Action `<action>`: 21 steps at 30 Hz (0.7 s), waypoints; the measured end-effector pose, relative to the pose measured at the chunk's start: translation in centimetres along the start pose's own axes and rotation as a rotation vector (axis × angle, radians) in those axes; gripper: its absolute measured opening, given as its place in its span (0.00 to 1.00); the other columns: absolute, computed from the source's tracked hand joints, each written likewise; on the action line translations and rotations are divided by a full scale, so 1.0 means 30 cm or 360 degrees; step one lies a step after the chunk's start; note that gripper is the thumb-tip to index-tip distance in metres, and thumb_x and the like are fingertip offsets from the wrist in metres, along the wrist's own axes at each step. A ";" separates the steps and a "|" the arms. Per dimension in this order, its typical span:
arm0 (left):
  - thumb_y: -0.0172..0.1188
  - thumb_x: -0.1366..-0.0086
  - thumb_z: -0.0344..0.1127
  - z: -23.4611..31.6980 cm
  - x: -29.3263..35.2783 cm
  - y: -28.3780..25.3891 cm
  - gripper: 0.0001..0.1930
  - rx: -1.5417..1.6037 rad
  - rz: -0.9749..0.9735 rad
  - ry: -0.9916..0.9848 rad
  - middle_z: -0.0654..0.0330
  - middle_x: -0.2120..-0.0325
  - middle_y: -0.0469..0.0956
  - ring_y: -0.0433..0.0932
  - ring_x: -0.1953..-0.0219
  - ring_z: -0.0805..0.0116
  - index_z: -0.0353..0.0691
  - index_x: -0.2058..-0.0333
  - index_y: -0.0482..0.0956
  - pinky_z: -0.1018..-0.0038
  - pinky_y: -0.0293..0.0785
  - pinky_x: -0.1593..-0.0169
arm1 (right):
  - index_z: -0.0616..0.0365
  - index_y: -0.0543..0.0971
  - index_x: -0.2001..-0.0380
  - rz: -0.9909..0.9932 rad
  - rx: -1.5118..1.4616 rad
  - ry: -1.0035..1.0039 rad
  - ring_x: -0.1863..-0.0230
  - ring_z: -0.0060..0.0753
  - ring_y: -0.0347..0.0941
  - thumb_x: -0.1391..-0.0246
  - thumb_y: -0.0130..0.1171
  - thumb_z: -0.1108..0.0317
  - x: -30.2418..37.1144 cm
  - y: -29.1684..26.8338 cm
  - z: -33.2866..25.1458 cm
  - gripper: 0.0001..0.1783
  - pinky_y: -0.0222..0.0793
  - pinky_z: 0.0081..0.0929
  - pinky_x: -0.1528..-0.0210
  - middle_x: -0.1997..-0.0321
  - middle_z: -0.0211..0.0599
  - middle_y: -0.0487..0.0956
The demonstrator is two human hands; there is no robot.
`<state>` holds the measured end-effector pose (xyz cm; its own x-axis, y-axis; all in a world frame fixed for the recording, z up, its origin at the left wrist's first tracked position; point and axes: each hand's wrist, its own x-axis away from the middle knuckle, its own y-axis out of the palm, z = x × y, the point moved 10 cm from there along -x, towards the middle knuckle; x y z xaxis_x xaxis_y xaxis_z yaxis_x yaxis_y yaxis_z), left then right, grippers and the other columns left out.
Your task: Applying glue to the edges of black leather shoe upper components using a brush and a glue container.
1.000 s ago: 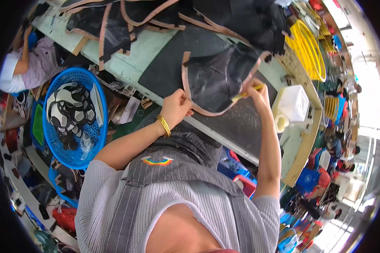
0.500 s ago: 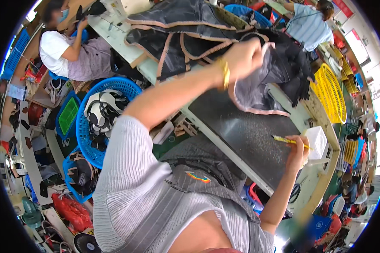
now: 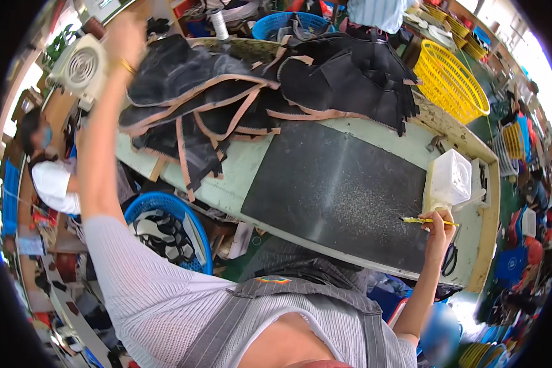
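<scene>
Landmark: the black mat (image 3: 337, 190) lying flat on your pale green worktop (image 3: 239, 178); everything below is placed from it.
Left hand: your left hand (image 3: 124, 38) is raised far up and to the left of the mat, above the heap of fabric; it is blurred, so you cannot tell whether its fingers are closed or spread. A gold bangle (image 3: 127, 65) sits on that wrist.
Right hand: your right hand (image 3: 438, 224) rests at the mat's right edge, fingers pinched shut around a yellow pen (image 3: 428, 221) that lies level, its tip pointing left over the mat.
Fabric heap: black pieces with tan edging (image 3: 227, 98) are piled on the worktop just beyond the mat's far left corner, some hanging over the near edge.
White box: a white plastic box (image 3: 451, 181) stands just right of the mat, right above your pen hand.
Yellow basket: a yellow basket (image 3: 451, 83) sits beyond the mat's far right.
Blue basket: a blue basket (image 3: 165, 230) lies below the worktop, left of the mat.
</scene>
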<state>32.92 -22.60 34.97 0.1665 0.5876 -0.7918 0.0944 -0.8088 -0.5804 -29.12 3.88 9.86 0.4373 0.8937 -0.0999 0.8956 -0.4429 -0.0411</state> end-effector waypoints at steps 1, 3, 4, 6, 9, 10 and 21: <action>0.52 0.47 0.33 0.309 0.125 -0.087 0.06 0.0417 0.0318 0.0453 0.52 0.70 0.72 0.72 0.69 0.51 0.37 0.73 0.74 0.60 0.69 0.64 | 0.63 0.71 0.76 -0.0039 0.0048 0.0003 0.74 0.26 0.74 0.48 0.51 0.70 -0.019 0.027 0.007 0.07 0.67 0.18 0.74 0.76 0.39 0.76; 0.54 0.49 0.32 0.836 0.381 0.016 0.08 0.0921 -0.0291 0.0990 0.54 0.68 0.72 0.72 0.62 0.56 0.38 0.68 0.74 0.64 0.69 0.58 | 0.63 0.71 0.76 -0.0062 -0.0004 0.0066 0.74 0.26 0.74 0.48 0.51 0.71 -0.054 0.081 0.046 0.07 0.67 0.18 0.74 0.76 0.39 0.76; 0.56 0.52 0.30 0.994 0.505 0.108 0.13 0.1090 -0.0392 0.1084 0.51 0.64 0.73 0.72 0.60 0.54 0.35 0.65 0.72 0.66 0.69 0.53 | 0.63 0.72 0.76 -0.0081 -0.0010 0.0127 0.74 0.27 0.74 0.48 0.51 0.71 -0.069 0.115 0.051 0.07 0.68 0.18 0.73 0.76 0.39 0.76; 0.56 0.52 0.31 1.134 0.567 0.276 0.13 0.0412 0.0049 0.1138 0.51 0.65 0.74 0.73 0.60 0.55 0.36 0.66 0.73 0.66 0.69 0.53 | 0.64 0.72 0.75 -0.0188 -0.0072 0.0070 0.72 0.27 0.74 0.47 0.50 0.71 -0.090 0.165 0.038 0.07 0.68 0.19 0.73 0.75 0.39 0.76; 0.52 0.49 0.31 1.100 0.543 0.537 0.10 0.0716 -0.0568 0.0851 0.56 0.67 0.75 0.74 0.62 0.58 0.39 0.67 0.73 0.66 0.72 0.59 | 0.65 0.72 0.74 -0.0118 0.0005 0.0007 0.70 0.28 0.74 0.46 0.49 0.72 -0.055 0.032 -0.021 0.07 0.69 0.19 0.73 0.74 0.41 0.76; 0.50 0.48 0.30 1.076 0.522 0.531 0.08 0.0749 -0.0572 0.0836 0.58 0.68 0.75 0.75 0.63 0.60 0.41 0.68 0.73 0.66 0.73 0.62 | 0.65 0.72 0.74 -0.0040 0.0061 -0.0053 0.70 0.29 0.74 0.45 0.49 0.72 -0.040 -0.039 -0.040 0.08 0.69 0.20 0.73 0.73 0.42 0.76; 0.56 0.49 0.37 1.248 0.891 -0.334 0.21 0.0886 -0.1442 0.1339 0.55 0.68 0.70 0.70 0.66 0.59 0.33 0.56 0.72 0.69 0.70 0.66 | 0.68 0.76 0.71 0.0540 0.0577 -0.0056 0.77 0.21 0.73 0.47 0.56 0.65 -0.095 -0.325 -0.013 0.13 0.69 0.17 0.76 0.77 0.34 0.75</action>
<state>-0.30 2.04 12.50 0.8219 0.5509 0.1451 0.1173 0.0857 -0.9894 -39.06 5.68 10.93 0.6909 0.6946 -0.2006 0.6147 -0.7104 -0.3428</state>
